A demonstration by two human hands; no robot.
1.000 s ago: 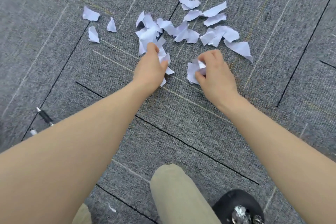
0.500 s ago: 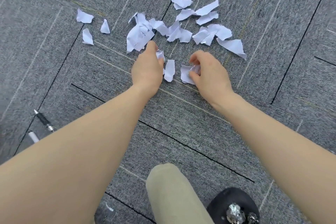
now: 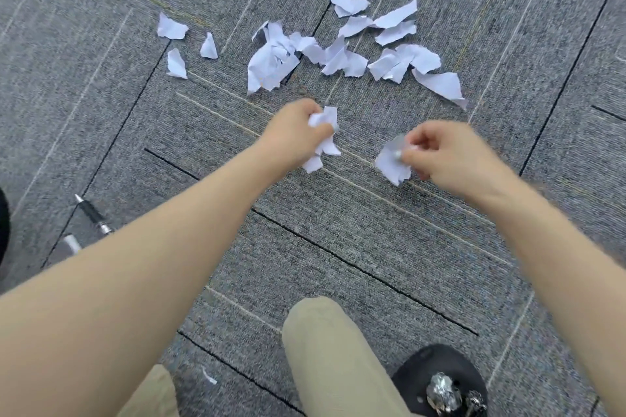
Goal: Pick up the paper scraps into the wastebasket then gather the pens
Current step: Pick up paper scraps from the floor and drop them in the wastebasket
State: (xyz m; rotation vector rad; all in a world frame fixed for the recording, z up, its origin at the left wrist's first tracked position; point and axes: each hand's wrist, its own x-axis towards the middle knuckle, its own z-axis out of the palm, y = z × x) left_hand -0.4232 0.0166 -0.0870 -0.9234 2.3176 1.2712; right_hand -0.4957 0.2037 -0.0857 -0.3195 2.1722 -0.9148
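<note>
Several white paper scraps (image 3: 342, 57) lie scattered on the grey carpet at the top of the view. My left hand (image 3: 291, 137) is closed around a small bunch of scraps (image 3: 323, 135), lifted off the floor. My right hand (image 3: 443, 152) pinches another scrap (image 3: 389, 162) between thumb and fingers, nearer to me than the pile. A black pen (image 3: 93, 215) and a white pen end (image 3: 71, 243) lie at the left, partly hidden by my left forearm. No wastebasket is in view.
Three loose scraps (image 3: 176, 44) lie apart at the upper left. My knee in beige trousers (image 3: 332, 355) and a black shoe (image 3: 440, 379) are at the bottom. A dark object (image 3: 3, 230) shows at the left edge. A tiny white scrap (image 3: 208, 376) lies near my leg.
Both hands have pulled back from the pile toward me and lifted, each carrying scraps it grasped on the carpet. The right hand has moved out to the right.
</note>
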